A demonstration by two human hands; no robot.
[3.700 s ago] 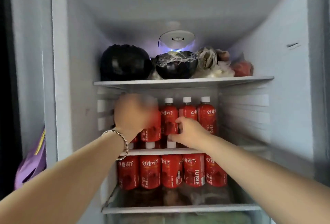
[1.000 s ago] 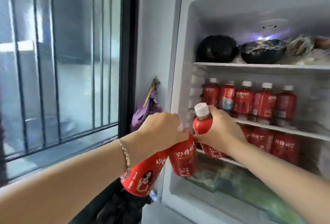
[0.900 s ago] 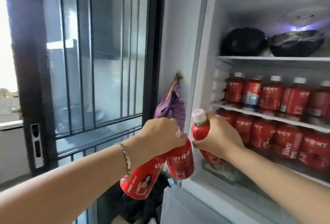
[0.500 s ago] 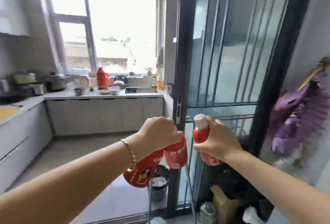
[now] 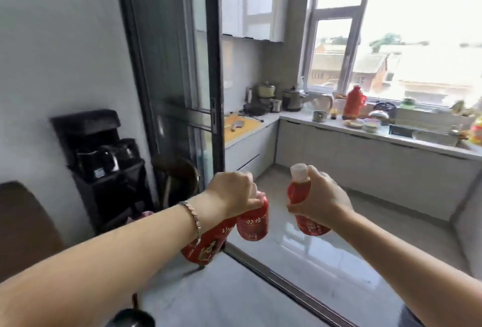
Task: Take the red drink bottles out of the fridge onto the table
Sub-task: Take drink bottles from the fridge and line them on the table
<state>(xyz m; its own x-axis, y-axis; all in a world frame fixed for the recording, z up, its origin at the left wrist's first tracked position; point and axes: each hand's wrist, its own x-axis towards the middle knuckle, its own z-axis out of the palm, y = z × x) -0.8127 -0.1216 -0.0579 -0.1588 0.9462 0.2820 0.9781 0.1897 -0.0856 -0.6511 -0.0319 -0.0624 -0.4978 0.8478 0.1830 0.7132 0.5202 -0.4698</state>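
Left hand [image 5: 232,193]: fingers curled over the tops of two red drink bottles [image 5: 253,223], which hang tilted below the fist. Right hand [image 5: 322,197]: wrapped round the shoulder of a third red drink bottle [image 5: 298,191], white cap upward. All three are carried in mid-air, near the sliding glass door [image 5: 182,66].

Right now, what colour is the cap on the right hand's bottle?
White cap, clearest in the head view.

Bright daylight floods the window [image 5: 422,26] — overexposed, edges warped, motion-blurred.
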